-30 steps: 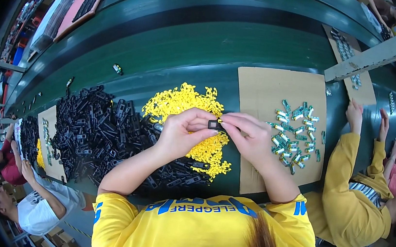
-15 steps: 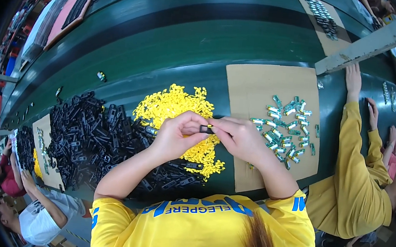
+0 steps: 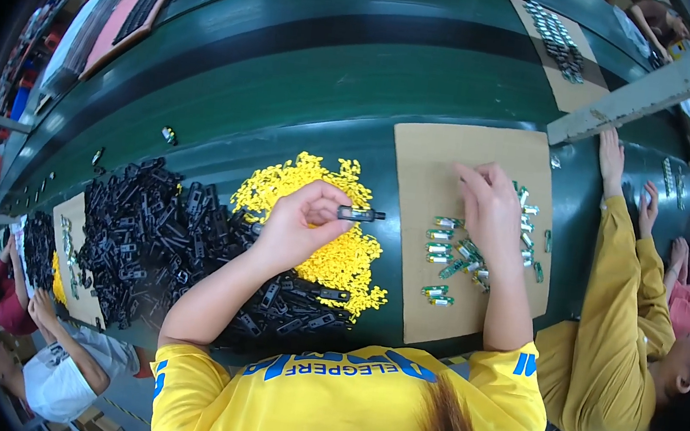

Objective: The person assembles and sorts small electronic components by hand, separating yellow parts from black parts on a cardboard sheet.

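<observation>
My left hand point(image 3: 300, 223) pinches a small black plastic casing point(image 3: 355, 214) by one end, its narrow tip pointing right. It hovers over a heap of tiny yellow plastic pieces point(image 3: 302, 178). Over the cardboard sheet point(image 3: 433, 153), my right hand point(image 3: 492, 211) is bent at the fingers, which are a little apart with nothing visible between them. Beneath and around it lie many small green-and-silver parts point(image 3: 440, 258), like little circuit boards; some are hidden by the hand.
A big pile of black plastic casings point(image 3: 190, 232) lies left of the yellow heap, on the green conveyor belt point(image 3: 294, 65). A metal beam point(image 3: 630, 99) crosses at the upper right. A co-worker in a mustard sleeve point(image 3: 610, 280) reaches forward on the right; another person point(image 3: 71, 380) sits at lower left.
My right hand has left the black casing and moved right, over the cardboard. My left hand keeps the casing, now seen lengthwise.
</observation>
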Available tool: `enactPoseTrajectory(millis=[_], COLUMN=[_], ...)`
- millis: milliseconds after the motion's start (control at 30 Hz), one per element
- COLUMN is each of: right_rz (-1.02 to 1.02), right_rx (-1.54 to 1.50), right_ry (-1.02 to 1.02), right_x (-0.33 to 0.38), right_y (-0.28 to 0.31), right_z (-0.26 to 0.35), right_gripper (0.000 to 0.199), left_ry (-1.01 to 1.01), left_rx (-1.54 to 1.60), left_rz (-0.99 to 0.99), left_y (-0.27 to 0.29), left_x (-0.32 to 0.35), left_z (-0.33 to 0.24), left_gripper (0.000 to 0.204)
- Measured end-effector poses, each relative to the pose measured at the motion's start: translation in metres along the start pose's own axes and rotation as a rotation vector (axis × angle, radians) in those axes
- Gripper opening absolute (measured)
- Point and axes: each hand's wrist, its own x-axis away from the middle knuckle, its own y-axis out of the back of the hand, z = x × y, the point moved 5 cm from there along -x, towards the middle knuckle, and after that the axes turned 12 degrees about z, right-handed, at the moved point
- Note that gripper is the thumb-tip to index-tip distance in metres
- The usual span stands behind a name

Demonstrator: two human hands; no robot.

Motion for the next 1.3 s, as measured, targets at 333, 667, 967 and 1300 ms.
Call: enactPoseTrajectory(millis=[333, 667, 967, 1300], right_rz=[0.027, -0.050, 0.016, 0.005], right_rx=[-0.659, -0.702, -0.694, -0.635], right_ry=[0.309, 0.436, 0.433, 0.433], right_x=[0.026, 0.022, 0.022, 0.022], right_y=[-0.002, -0.024, -0.019, -0.016], right_z=[0.076, 0.075, 0.073, 0.073], right_gripper=[0.015, 0.016, 0.013, 0.012], left_ry=[-0.003, -0.083, -0.055, -0.041], left_rx=[0.180, 0.146, -0.015, -0.005], left_rz=[0.087, 0.061, 0.055, 0.060], left_y=[-0.014, -0.018, -0.021, -0.022], left_x=[0.008, 0.011, 0.013, 0.010], left_z=[-0.008, -0.012, -0.015, -0.011], left_gripper=[0.026, 0.025, 0.026, 0.024])
